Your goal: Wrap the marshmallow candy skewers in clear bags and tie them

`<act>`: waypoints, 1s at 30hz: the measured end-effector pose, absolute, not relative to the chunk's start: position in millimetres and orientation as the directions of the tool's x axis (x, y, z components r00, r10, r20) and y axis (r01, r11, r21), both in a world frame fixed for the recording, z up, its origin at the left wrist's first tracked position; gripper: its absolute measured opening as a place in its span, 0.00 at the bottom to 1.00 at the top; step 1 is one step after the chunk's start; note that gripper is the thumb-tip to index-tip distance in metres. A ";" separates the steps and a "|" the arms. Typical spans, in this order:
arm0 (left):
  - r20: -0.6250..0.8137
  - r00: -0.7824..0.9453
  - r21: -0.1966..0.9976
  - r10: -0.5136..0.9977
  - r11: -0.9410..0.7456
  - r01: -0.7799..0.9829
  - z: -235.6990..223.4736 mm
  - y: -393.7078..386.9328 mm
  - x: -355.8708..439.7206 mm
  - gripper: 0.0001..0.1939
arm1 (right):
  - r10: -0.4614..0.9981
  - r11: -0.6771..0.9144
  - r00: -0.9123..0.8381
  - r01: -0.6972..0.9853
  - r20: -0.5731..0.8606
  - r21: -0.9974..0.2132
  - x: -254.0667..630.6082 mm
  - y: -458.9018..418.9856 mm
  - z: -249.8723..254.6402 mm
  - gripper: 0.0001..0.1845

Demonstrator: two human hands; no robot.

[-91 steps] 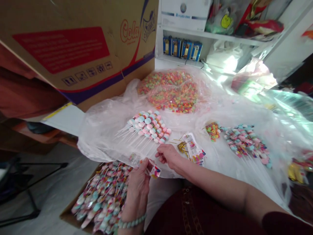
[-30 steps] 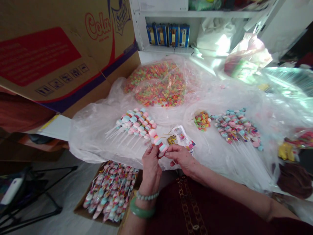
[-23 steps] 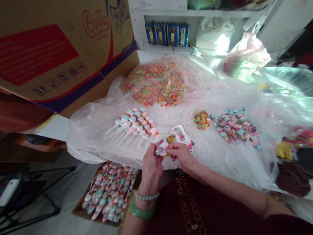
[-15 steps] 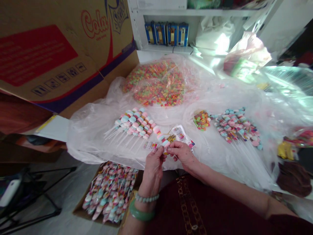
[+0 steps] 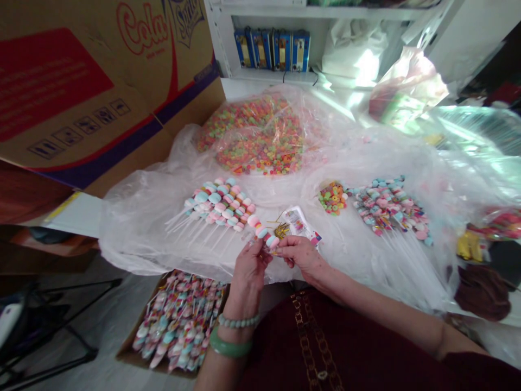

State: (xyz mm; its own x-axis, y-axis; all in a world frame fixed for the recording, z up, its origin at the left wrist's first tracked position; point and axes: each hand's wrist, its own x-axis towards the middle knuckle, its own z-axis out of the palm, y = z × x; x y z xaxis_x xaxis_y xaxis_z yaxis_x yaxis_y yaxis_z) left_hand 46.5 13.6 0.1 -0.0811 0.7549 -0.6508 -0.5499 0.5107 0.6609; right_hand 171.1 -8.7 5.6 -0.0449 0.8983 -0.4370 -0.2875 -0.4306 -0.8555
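A marshmallow skewer (image 5: 262,233) of pink, white and blue pieces points away from me, its near end between my hands. What looks like a clear wrapper shows around that end. My left hand (image 5: 250,266) has its thumb and fingers closed at the skewer's lower end. Thumb and forefinger of my right hand (image 5: 300,253) pinch the same end from the other side; the exact grip is partly hidden. Just beyond my fingers lie gold twist ties (image 5: 281,231) and a printed card (image 5: 300,221). More marshmallow skewers (image 5: 222,203) lie in a pile to the left.
Wrapped skewers (image 5: 393,209) lie at right, beside a heap of colourful ring candies (image 5: 334,197). A large bag of candies (image 5: 260,136) sits behind. A tall cardboard carton (image 5: 97,92) stands left; a box (image 5: 126,353) of wrapped skewers is below the table edge.
My hands and the skewer have shifted slightly left in view, along with the whole scene as the camera turned. The fingers remain closed at the skewer's near end.
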 end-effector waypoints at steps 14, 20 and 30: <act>-0.722 -0.173 0.508 0.670 0.343 -0.790 15.0 31.0 13.7 0.08 | 0.892 -0.445 -0.172 -0.173 -0.418 -0.879 210.1 -44.8 15.7 0.09; -0.705 -0.117 0.469 0.700 0.336 -0.817 21.9 30.4 12.8 0.09 | 0.881 -0.457 -0.197 -0.114 -0.431 -0.882 204.2 -44.5 15.9 0.10; -0.579 -0.226 0.566 0.783 0.188 -0.803 20.8 26.5 14.4 0.10 | 0.896 -0.418 -0.167 0.000 -0.412 -0.908 208.2 -42.2 9.8 0.07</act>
State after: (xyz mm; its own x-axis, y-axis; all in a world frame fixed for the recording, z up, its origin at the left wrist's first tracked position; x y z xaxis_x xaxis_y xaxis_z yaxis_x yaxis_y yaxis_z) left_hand 14.4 26.5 20.8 -0.2257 0.7833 -0.5792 -0.8026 0.1875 0.5663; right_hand 208.2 -42.2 9.8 -0.1671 0.8956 -0.4123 0.0001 -0.4182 -0.9084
